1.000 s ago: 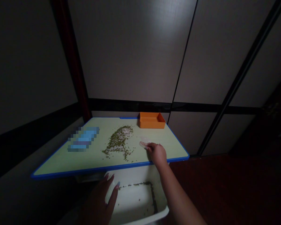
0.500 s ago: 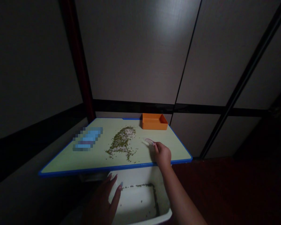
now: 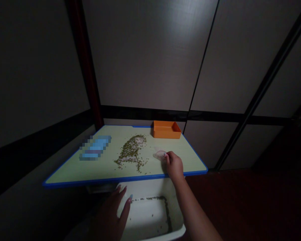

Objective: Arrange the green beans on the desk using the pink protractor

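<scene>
My right hand (image 3: 175,164) is closed, fingertips pinched on a small clear plastic bag (image 3: 158,154) with a pink edge line, just above the right part of the pale green tabletop (image 3: 95,174). To its left lies a spread of small green grains (image 3: 131,147), like mung beans, with a few strays around it. My left hand (image 3: 115,209) reaches over the left side of a white plastic bin (image 3: 145,211) below the table's front edge. Its fingers are spread and stretched out, touching the bin's left side; dark shade hides part of it. Some grains lie along the bin's inner bottom edges.
An orange open box (image 3: 167,134) stands at the table's back right corner. A blurred-out blue object (image 3: 96,147) lies on the left side. Blue edging (image 3: 90,182) borders the tabletop. Panelled cabinet doors (image 3: 145,60) rise right behind it.
The clear bag in my right hand has tilted slightly and looks more spread out. My right hand has barely moved, and my left hand stays at the bin. The view has shifted a little.
</scene>
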Demonstrator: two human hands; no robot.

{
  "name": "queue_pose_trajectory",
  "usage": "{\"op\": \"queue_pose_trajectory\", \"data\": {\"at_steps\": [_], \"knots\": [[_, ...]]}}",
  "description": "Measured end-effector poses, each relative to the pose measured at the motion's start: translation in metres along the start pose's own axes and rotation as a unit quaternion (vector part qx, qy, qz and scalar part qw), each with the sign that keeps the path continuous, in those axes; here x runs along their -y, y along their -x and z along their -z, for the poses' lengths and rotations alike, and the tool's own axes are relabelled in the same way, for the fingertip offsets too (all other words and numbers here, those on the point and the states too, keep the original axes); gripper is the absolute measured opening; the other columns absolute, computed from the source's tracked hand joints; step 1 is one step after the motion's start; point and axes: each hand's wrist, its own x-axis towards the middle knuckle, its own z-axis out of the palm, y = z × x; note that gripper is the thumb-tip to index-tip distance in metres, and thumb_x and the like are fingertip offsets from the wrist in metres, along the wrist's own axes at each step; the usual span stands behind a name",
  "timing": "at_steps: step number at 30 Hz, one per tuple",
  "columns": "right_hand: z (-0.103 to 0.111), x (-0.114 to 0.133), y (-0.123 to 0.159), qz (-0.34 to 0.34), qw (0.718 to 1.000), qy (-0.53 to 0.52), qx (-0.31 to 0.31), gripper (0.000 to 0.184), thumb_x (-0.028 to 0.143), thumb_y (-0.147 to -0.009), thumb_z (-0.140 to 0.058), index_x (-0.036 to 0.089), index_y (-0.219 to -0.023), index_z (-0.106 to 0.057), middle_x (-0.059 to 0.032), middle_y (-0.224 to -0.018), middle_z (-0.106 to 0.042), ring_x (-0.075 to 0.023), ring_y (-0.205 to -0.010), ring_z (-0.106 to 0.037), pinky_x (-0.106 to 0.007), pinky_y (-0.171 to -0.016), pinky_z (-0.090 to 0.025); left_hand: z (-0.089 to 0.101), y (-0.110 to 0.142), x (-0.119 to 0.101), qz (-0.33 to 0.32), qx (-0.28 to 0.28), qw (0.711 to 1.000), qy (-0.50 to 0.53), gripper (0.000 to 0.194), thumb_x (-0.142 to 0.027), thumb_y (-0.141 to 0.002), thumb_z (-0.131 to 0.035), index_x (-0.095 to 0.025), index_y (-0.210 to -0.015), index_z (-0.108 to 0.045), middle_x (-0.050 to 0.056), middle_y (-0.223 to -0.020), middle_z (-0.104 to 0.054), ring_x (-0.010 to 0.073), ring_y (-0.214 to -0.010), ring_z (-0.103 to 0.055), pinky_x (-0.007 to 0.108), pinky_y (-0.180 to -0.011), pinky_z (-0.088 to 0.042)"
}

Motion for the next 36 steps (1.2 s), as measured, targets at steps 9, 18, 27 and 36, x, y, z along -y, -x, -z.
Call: {"op": "queue_pose_trajectory", "data": {"at_steps": [9,18,27,36], "knots": [[0.000,0.001,-0.001,0.024,0.999,0.037,0.024,0.023,0.021,-0.092,-0.043,0.019,-0.094,-0.066,-0.0056,-0.086,-0.071,-0.0174,-0.079,-0.061,-0.025,-0.069,-0.035,-0.002,0.000,0.004,-0.058,-0.031,0.996,-0.051,0.043,-0.047,-0.084,-0.048,-0.020,-0.114,-0.063,0.006,-0.108,-0.072,0.0166,-0.098,-0.067,0.028,-0.084,-0.055],[0.003,0.007,0.001,0.049,0.995,0.065,0.052,0.035,0.011,-0.086,-0.046,0.022,-0.114,-0.062,-0.0060,-0.095,-0.070,-0.0188,-0.086,-0.061,-0.026,-0.074,-0.037,-0.005,-0.005,-0.007,-0.022,0.035,0.990,-0.135,0.064,-0.053,-0.076,-0.053,-0.024,-0.132,-0.051,0.015,-0.144,-0.047,0.0365,-0.131,-0.046,0.051,-0.096,-0.047],[0.007,0.021,0.003,0.068,0.984,0.154,0.062,0.023,0.021,-0.094,-0.042,0.020,-0.102,-0.064,-0.0079,-0.093,-0.069,-0.0208,-0.090,-0.061,-0.027,-0.076,-0.036,-0.009,-0.004,-0.010,0.043,0.170,0.981,-0.081,0.065,-0.053,-0.079,-0.049,-0.025,-0.137,-0.043,0.011,-0.150,-0.035,0.0304,-0.140,-0.031,0.048,-0.103,-0.045],[-0.002,0.056,0.001,0.168,0.940,0.243,0.172,0.023,0.018,-0.090,-0.048,0.017,-0.097,-0.070,-0.0126,-0.089,-0.073,-0.0201,-0.085,-0.067,-0.030,-0.081,-0.040,-0.002,-0.014,-0.018,0.061,0.206,0.974,-0.079,0.065,-0.048,-0.080,-0.047,-0.020,-0.138,-0.042,0.015,-0.152,-0.028,0.0296,-0.142,-0.023,0.046,-0.107,-0.040]]}}
